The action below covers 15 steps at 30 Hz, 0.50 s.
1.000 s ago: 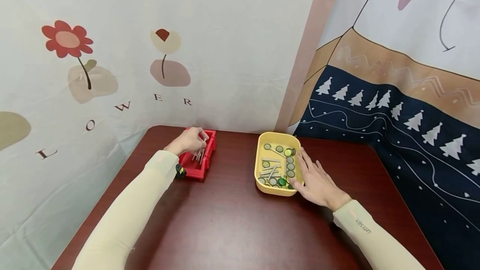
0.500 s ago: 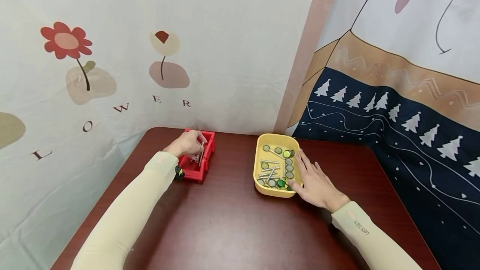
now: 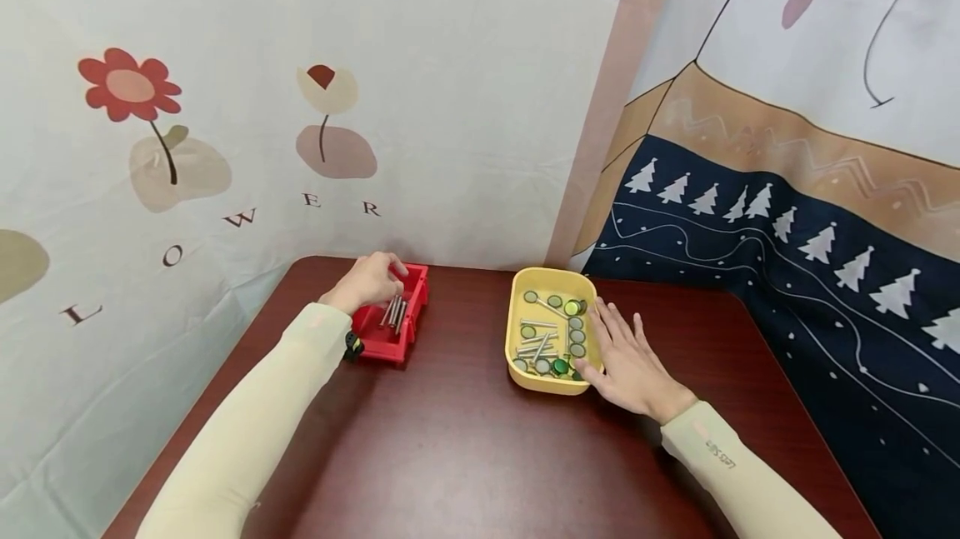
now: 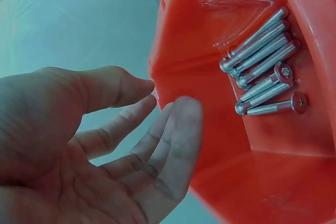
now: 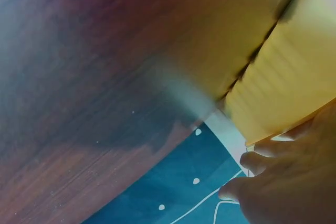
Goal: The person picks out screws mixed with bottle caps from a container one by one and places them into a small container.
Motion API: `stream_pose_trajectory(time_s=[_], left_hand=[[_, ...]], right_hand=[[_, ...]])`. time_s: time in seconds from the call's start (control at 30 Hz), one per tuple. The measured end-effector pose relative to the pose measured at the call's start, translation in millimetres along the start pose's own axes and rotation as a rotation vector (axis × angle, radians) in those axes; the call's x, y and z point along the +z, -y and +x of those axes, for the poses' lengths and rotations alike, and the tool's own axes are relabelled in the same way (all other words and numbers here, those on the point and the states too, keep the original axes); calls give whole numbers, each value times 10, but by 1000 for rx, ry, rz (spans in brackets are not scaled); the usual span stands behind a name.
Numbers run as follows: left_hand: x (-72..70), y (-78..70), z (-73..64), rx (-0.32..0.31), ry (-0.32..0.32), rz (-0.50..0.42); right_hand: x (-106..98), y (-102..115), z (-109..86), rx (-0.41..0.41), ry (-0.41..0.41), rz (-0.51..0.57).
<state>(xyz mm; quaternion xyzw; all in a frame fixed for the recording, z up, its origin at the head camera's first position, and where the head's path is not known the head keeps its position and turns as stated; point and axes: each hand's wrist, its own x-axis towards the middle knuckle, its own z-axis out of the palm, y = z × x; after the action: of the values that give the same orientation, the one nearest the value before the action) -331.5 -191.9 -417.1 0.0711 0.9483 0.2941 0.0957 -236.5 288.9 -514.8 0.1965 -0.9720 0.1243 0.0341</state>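
Observation:
Over the red bin, my left hand hovers with loosely bent fingers and nothing between them. The left wrist view shows a gap between the thumb and the fingertips. Several silver screws lie together on the floor of the red bin. My right hand rests with straight fingers along the right rim of the yellow tray. Inside that tray lie several silver screws, grey discs and a green cap. In the right wrist view the fingers touch the tray's yellow side.
Both containers stand on a dark reddish-brown table, near its back edge. Behind them hangs a pale printed cloth. A navy cloth with white trees hangs along the right side. A small black and yellow object is by the left wrist.
My left hand has let go of the screws and risen slightly to the left, so more of them show in the red bin. The right hand stays at the yellow tray.

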Motion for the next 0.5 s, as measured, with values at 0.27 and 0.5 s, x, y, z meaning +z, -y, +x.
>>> stream_pose_trajectory(time_s=[0.27, 0.5], left_hand=[[40, -101, -25, 37, -90, 100], [131, -228, -24, 52, -156, 148]], right_hand=[[3, 6, 0, -1, -3, -1], [-2, 6, 6, 1, -2, 7]])
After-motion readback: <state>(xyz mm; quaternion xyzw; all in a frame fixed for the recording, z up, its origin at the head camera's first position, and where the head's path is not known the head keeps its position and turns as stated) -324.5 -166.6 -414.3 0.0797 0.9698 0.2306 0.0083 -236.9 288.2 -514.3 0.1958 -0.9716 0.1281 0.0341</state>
